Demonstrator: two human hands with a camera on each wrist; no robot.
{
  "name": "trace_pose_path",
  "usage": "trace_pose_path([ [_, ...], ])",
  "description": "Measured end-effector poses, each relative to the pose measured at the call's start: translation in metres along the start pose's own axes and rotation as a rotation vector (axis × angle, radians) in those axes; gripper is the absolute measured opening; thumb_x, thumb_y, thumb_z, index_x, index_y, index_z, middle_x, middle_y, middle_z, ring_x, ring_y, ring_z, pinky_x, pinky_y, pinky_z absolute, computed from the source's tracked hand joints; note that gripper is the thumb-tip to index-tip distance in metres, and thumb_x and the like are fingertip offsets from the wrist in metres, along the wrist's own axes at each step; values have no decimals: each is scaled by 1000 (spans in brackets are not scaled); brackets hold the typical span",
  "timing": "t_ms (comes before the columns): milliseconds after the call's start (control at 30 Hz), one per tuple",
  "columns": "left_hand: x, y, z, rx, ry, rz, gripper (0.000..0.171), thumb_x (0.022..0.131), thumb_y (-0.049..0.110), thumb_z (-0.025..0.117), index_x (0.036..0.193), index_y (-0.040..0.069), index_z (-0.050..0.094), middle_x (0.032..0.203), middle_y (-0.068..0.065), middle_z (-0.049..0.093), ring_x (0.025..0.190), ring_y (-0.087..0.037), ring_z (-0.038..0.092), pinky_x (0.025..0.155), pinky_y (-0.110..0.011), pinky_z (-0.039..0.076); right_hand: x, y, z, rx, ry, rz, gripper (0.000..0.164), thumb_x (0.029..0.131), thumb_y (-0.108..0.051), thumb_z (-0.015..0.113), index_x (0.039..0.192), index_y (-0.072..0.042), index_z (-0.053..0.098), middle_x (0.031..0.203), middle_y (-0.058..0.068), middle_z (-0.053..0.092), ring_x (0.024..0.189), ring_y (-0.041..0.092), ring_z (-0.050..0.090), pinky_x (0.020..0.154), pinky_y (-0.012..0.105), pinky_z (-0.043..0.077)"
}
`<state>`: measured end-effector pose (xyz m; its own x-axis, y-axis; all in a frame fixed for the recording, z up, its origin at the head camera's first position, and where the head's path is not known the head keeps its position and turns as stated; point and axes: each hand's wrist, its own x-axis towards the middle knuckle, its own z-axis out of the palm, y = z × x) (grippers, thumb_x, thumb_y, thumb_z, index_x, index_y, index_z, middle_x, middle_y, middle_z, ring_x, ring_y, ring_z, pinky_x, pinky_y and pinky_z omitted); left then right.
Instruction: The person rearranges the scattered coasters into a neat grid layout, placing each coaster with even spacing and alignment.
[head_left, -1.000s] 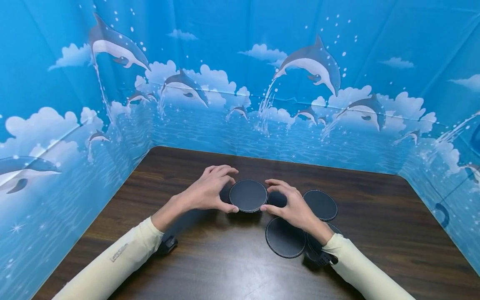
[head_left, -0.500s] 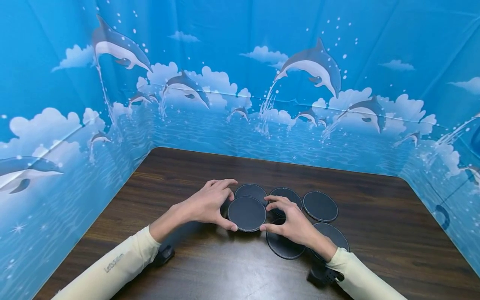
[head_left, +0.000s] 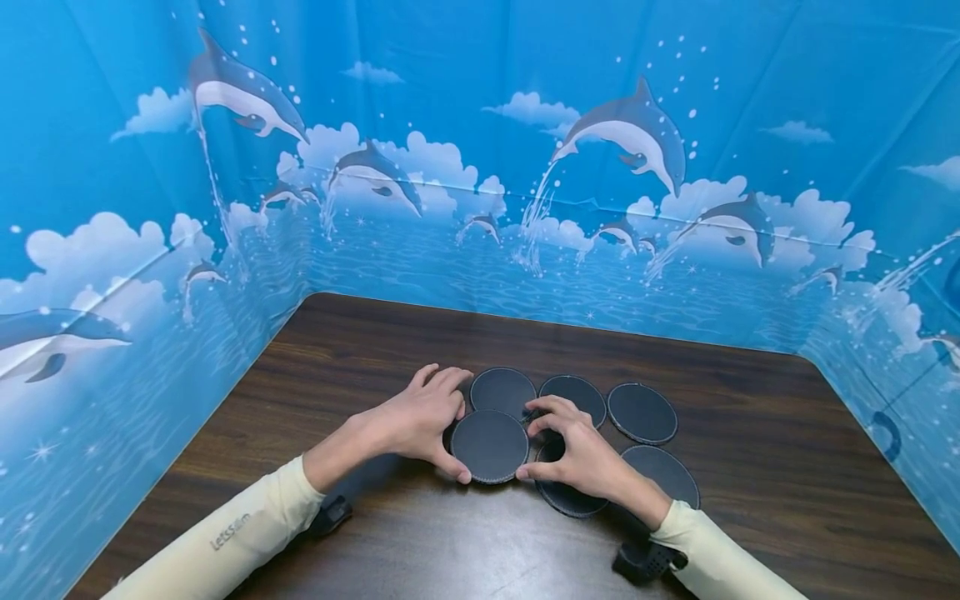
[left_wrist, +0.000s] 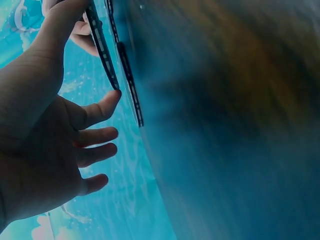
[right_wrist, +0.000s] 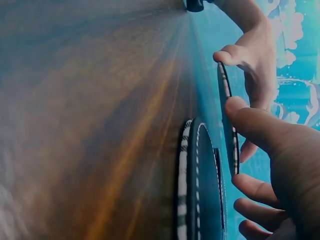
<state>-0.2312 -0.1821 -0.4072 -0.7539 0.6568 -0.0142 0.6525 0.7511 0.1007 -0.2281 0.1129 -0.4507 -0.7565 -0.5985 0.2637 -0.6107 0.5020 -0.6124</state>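
Both hands hold one round black coaster (head_left: 490, 447) with a stitched rim between them. My left hand (head_left: 405, 425) grips its left edge between thumb and index finger; the other fingers are spread apart. On the opposite edge, the thumb and a finger of my right hand (head_left: 581, 450) pinch it. The right wrist view has this coaster (right_wrist: 229, 120) raised off the table. Matching coasters lie flat around it: back left (head_left: 501, 388), a back middle coaster (head_left: 573, 393), a back right coaster (head_left: 642, 413), a front right coaster (head_left: 663, 471), and one front middle coaster (head_left: 566, 498) partly hidden beneath my right hand.
Dark wood-grain tabletop (head_left: 360, 533) extends on all sides of the coasters. A blue dolphin-print curtain (head_left: 465, 167) hangs along the back and both sides. Small black devices hang under the left wrist (head_left: 330, 515) and the right wrist (head_left: 641, 560).
Both hands have brought the held coaster toward the front edge and slightly left, lower in the head view. The back left and back middle coasters have come more fully into sight.
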Motion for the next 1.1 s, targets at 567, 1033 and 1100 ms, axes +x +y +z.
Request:
trace_pose_path([
  [567, -5, 23, 2, 198, -107, -23, 108, 68, 89, 65, 126, -1, 62, 155, -22, 35, 146, -35, 28, 116, -58, 18, -4, -3, 4, -52, -86, -12, 40, 74, -47, 91, 95, -22, 68, 153, 9, 43, 147, 30, 26, 109, 65, 20],
  [1033, -4, 28, 4, 205, -100, -45, 104, 68, 90, 64, 126, 4, 63, 154, -17, 38, 144, -31, 33, 115, -56, 22, -5, -3, -1, -106, -124, -18, 39, 75, -49, 89, 94, -24, 67, 154, 9, 41, 146, 32, 27, 104, 61, 23],
  [1100, -4, 28, 4, 209, -97, -49, 102, 69, 89, 64, 125, 5, 64, 154, -17, 38, 143, -31, 33, 115, -56, 22, -4, -3, -2, -117, -121, -22, 39, 75, -49, 89, 94, -24, 68, 154, 10, 41, 147, 33, 26, 104, 61, 23],
])
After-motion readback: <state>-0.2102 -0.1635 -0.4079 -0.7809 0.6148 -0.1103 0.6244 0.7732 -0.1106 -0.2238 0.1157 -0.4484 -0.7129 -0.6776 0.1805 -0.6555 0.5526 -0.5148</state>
